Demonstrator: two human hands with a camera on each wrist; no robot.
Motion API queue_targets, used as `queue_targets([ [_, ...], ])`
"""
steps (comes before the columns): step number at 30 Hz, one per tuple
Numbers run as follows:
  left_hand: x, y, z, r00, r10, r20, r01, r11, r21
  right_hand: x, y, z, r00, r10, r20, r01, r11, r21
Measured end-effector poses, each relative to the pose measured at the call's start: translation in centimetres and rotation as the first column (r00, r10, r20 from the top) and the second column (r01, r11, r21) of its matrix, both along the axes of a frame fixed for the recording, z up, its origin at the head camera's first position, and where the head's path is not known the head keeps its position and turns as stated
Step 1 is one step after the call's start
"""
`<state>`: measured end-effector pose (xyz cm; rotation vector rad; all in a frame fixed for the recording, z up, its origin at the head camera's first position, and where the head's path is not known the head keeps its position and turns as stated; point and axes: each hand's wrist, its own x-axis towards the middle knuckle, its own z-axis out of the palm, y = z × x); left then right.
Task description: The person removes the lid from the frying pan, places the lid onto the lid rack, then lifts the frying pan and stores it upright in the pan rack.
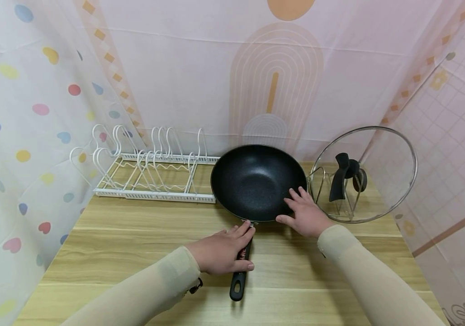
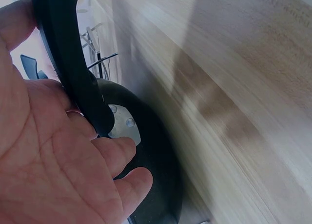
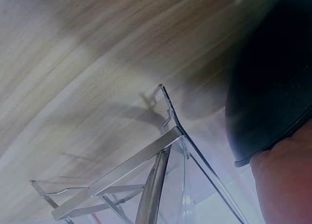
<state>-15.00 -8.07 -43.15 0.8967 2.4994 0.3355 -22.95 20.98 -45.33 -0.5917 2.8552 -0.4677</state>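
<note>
A black wok [image 1: 258, 181] sits on the wooden table with its long black handle [image 1: 238, 285] pointing toward me. My left hand [image 1: 222, 250] lies across the handle, fingers and thumb extended over it. From below, the left wrist view has the handle [image 2: 68, 63] running past the palm, with fingertips near its metal bracket [image 2: 127, 124]. At the wok's right rim, my right hand [image 1: 305, 213] rests with fingers spread over the inside. Only part of that hand [image 3: 287, 180] appears in the right wrist view, against the wok's edge.
An extended white wire rack [image 1: 167, 196] stands at the back left, beside the wok. To the right, a glass lid [image 1: 411, 181] with a black handle [image 1: 339, 176] leans upright in a metal stand [image 3: 117, 165]. Patterned curtains [image 1: 192, 90] hang behind and at both sides.
</note>
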Motion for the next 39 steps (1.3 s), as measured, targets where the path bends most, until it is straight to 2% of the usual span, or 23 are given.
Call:
queue_targets([
  [23, -0.21, 0.43, -0.44, 1.0, -0.004, 0.002, 0.004, 1.0, 0.012, -0.27, 0.46, -0.15, 1.0, -0.017, 0.016, 0.018, 1.0, -0.02],
  [39, -0.15, 0.82, -0.26, 1.0, 0.002, 0.006, -0.002, 1.0, 0.017, -0.29, 0.59, 0.14, 1.0, -0.012, 0.029, 0.013, 1.0, -0.024],
])
